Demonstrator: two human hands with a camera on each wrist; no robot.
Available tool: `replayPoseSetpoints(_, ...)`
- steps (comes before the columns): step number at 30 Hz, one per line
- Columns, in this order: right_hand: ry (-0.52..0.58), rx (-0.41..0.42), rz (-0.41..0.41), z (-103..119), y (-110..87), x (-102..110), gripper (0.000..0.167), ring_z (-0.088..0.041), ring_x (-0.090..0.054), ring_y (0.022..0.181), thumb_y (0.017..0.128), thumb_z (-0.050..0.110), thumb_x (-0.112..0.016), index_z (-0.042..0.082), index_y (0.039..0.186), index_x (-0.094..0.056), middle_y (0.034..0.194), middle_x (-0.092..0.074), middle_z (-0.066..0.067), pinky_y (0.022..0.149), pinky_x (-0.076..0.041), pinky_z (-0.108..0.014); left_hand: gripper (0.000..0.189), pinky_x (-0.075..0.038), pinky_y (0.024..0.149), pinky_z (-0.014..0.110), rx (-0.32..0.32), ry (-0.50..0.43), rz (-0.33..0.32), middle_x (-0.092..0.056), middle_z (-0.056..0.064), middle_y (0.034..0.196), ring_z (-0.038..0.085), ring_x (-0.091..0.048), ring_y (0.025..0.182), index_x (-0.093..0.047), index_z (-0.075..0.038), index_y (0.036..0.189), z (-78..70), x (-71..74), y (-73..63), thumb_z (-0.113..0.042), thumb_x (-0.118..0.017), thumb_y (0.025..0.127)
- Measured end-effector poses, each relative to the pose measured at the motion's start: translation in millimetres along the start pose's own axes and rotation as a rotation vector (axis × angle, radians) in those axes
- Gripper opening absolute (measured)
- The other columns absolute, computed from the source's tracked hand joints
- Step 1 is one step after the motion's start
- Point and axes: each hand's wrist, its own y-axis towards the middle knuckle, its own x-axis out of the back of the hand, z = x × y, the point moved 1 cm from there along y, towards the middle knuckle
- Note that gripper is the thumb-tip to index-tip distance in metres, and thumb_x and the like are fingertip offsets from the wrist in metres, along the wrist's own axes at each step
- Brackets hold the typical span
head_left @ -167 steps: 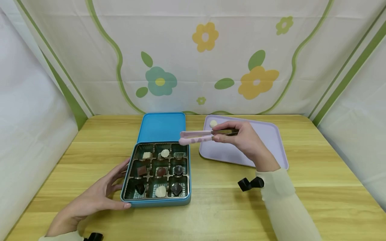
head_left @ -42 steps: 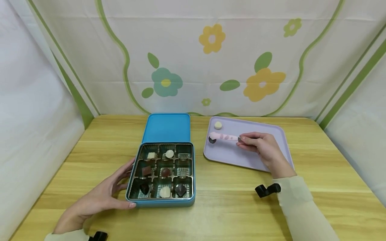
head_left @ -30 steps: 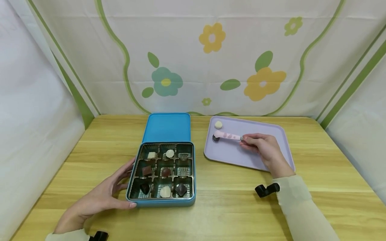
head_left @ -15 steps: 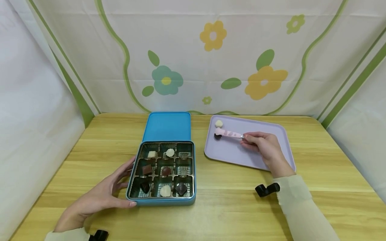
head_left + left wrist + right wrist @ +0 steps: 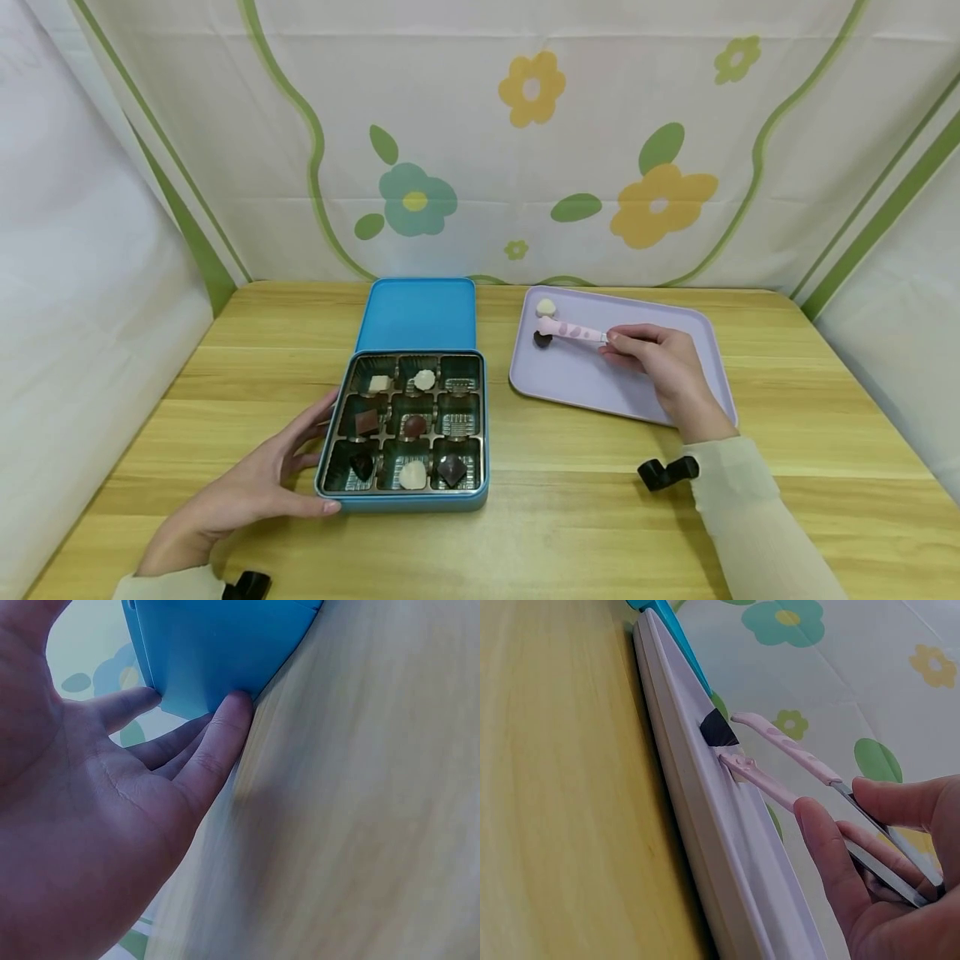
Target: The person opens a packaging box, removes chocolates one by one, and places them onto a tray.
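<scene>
In the head view, we see a person's right hand (image 5: 663, 367) pinching the metal end of pink-tipped tongs (image 5: 573, 331) over a lavender tray (image 5: 570, 383). The tips reach toward the tray's far left corner, partly covering a dark chocolate (image 5: 542, 340) near the left edge and just beside a white chocolate (image 5: 546, 307) closer to the corner. The forearm comes in across the tray's near right corner, back of the hand up. At left, we find the left hand (image 5: 243, 496) unclenched, its thumb against the near left corner of a blue tin (image 5: 408, 504) and its fingers reaching along the left side. Seven chocolates (image 5: 415, 427) sit in the tin's compartments: two in the far row, two in the middle, three in the near row. The lid (image 5: 416, 317) lies behind the tin, at the far edge of the table (image 5: 562, 517).

In the left wrist view, we look onto the left palm. The fingers are long and spread, tips at the tin's blue wall, one of them at the bottom edge where it meets the table.

In the right wrist view, we see the tongs held between thumb and fingers, their prongs (image 5: 789, 750) parted wide. The lower tip is just beside the dark chocolate, the upper one apart from it. The chocolate is not clamped; whether the lower tip touches it, we cannot tell.
</scene>
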Motion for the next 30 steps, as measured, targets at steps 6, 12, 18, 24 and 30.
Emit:
replayPoseSetpoints(6,-0.031,0.02,-0.016,-0.5,-0.1,1.0,0.053,-0.004,-0.08,0.087,0.099,0.019,-0.081,-0.011,0.139,-0.062,0.094,-0.079,0.011,0.092,-0.062,-0.024,0.119,-0.048,0.108,0.016,0.007,-0.006,0.0,-0.013,0.024,0.178,-0.014,-0.041,0.14,-0.009,-0.029,0.175,-0.9,-0.4,0.1,-0.005,-0.086,0.089)
replayPoseSetpoints(12,-0.032,0.055,-0.022,1.8,-1.8,1.0,0.052,-0.003,-0.08,0.087,0.098,0.02,-0.082,-0.009,0.138,-0.065,0.092,-0.081,0.012,0.088,-0.061,-0.018,0.119,-0.046,0.108,0.015,0.004,-0.012,0.001,-0.011,0.026,0.178,-0.015,-0.04,0.14,-0.008,-0.028,0.175,-1.0,-0.7,-0.7,-0.004,-0.086,0.089)
replayPoseSetpoints(18,-0.012,0.075,-0.005,8.3,-5.6,-1.3,0.057,-0.005,-0.081,0.089,0.097,0.019,-0.083,-0.011,0.14,-0.062,0.096,-0.08,0.01,0.089,-0.062,-0.02,0.117,-0.047,0.108,0.015,0.009,-0.032,0.007,-0.011,0.025,0.178,-0.014,-0.042,0.14,-0.008,-0.028,0.175,-1.6,-1.1,-0.9,-0.003,-0.085,0.09)
replayPoseSetpoints(24,-0.039,0.106,0.058,16.0,-10.6,-7.0,0.056,-0.005,-0.08,0.092,0.098,0.017,-0.081,-0.011,0.142,-0.062,0.098,-0.081,0.011,0.092,-0.062,-0.024,0.117,-0.047,0.109,0.016,0.009,-0.016,-0.001,-0.014,0.023,0.178,-0.013,-0.042,0.141,-0.009,-0.028,0.175,-1.3,-0.7,-0.9,-0.004,-0.085,0.09)
replayPoseSetpoints(30,-0.07,0.159,0.155,20.2,-19.1,-14.9,0.053,-0.006,-0.08,0.096,0.099,0.016,-0.08,-0.01,0.141,-0.062,0.102,-0.082,0.01,0.095,-0.062,-0.028,0.117,-0.047,0.109,0.016,0.009,-0.009,-0.003,-0.014,0.023,0.178,-0.013,-0.041,0.141,-0.009,-0.029,0.175,-1.1,-0.5,-0.8,-0.005,-0.086,0.09)
